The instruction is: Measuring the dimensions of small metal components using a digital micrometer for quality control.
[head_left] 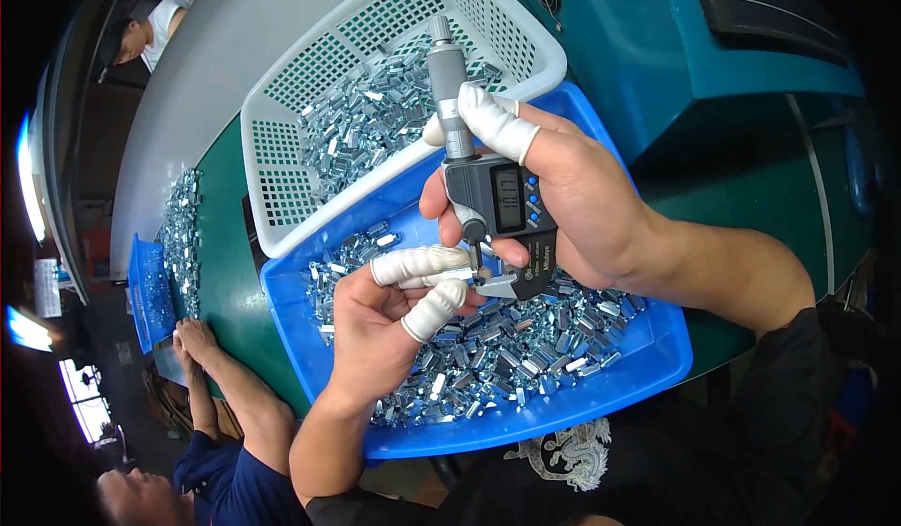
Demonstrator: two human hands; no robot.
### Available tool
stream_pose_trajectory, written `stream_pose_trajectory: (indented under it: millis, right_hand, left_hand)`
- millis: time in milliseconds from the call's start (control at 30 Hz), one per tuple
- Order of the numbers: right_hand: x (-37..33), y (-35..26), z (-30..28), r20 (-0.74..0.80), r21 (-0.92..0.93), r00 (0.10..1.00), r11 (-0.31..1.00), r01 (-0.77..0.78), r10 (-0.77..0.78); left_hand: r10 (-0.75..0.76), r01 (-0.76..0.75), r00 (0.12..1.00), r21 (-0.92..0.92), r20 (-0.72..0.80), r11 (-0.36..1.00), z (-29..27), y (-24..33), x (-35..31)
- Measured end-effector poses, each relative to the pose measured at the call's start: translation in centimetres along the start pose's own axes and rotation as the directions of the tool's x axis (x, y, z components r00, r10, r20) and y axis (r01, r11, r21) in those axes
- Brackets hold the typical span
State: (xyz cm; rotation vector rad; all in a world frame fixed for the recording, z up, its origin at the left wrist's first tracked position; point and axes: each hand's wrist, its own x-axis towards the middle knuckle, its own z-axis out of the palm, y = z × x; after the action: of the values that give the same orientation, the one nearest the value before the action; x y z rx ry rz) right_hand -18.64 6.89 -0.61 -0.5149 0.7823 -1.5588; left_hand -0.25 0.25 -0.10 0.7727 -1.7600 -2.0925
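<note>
My right hand (596,198) is closed around a grey digital micrometer (477,183), with white finger cots on the thumb and a finger; the thumb lies by its barrel. The lit display faces up beside several blue buttons. My left hand (371,324), also in white finger cots, pinches a small shiny hex standoff (460,274) between thumb and fingers. The piece sits at the micrometer's jaws; whether both jaws touch it I cannot tell. Both hands are over a blue tray (668,348) holding many loose metal standoffs (497,362).
Behind the tray, a white perforated basket (546,61) holds more metal pieces. Left on the green table (235,291) lie a row of pieces (183,235) and a small blue bin (141,277), near a co-worker's hands (194,340). Another person (150,33) is farther off. A teal machine (648,76) stands right.
</note>
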Motion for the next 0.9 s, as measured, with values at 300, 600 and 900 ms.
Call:
stream_pose_trajectory:
  millis: [300,600,900]
  right_hand:
    - [0.1,-0.2,0.3,-0.016,-0.049,1.000,0.999,-0.015,0.015]
    - [0.0,-0.5,0.2,-0.022,-0.002,0.997,0.997,-0.078,0.078]
    - [-0.2,-0.4,0.5,-0.047,-0.088,0.999,0.996,-0.027,0.023]
  left_hand:
    - [-0.016,0.016,1.000,0.037,0.009,0.999,-0.2,0.0,0.0]
    - [0.048,-0.047,0.999,0.105,-0.001,0.993,-0.6,-0.2,0.0]
    - [0.094,-0.089,0.995,0.150,-0.027,0.985,-1.1,-0.2,0.1]
